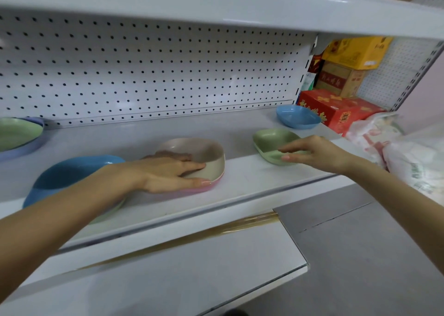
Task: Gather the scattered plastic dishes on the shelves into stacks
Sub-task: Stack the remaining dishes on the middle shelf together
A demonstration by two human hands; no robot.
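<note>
Left hand: the left hand holds the near edge of the beige dish; its fingers lie inside the dish and the thumb lies along the rim of the dish under it.
Beige dish: it sits nested in a pink dish, in the middle of the shelf, near the front edge.
Right hand: the right hand pinches the near wall of the small green dish, thumb on the outside, fingers over the rim.
Small green dish: it stands on the shelf to the right of the beige dish, apart from it.
Small blue dish: the small blue dish stands alone further back and to the right, close to a red box.
Large blue dish: the large blue dish lies at the left under the left forearm; a pale green edge shows beneath it.
Far left: a large green dish lies in a lilac dish, against the pegboard panel.
Right side: a yellow box is stacked above the red one, and a plastic bag lies in front.
</note>
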